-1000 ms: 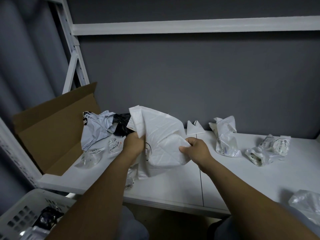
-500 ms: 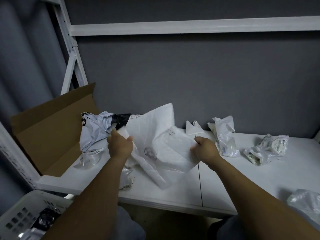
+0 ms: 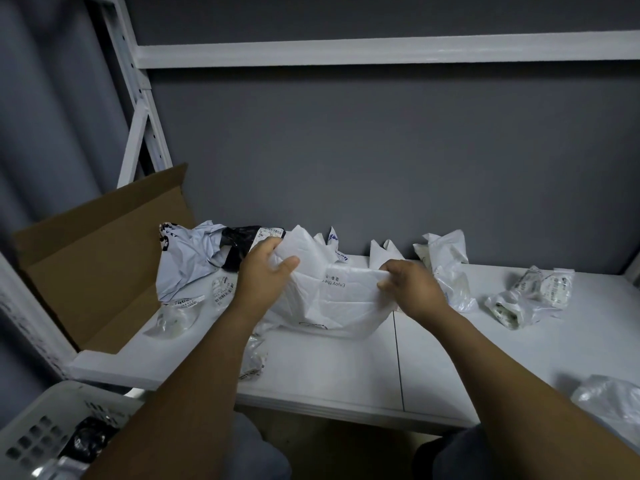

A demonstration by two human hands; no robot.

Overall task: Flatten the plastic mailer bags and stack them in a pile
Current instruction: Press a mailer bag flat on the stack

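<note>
White mailer bag (image 3: pixel 332 292): now pulled wider since earlier, my left hand (image 3: pixel 265 271) and right hand (image 3: pixel 405 284) gripping its edges at centre frame. Crumpled bags (image 3: pixel 446 268) remain unflattened; no pile visible yet.

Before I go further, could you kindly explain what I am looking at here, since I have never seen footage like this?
No machine here: a camera worn on a person's head looks forward and down at their bare arms. The left hand and right hand each grip an edge of a white plastic mailer bag, spreading it over a white shelf. On the shelf lie crumpled bags: a pale blue one on the left, clear ones on the right. A cardboard box stands at the left, a white basket below.
</note>
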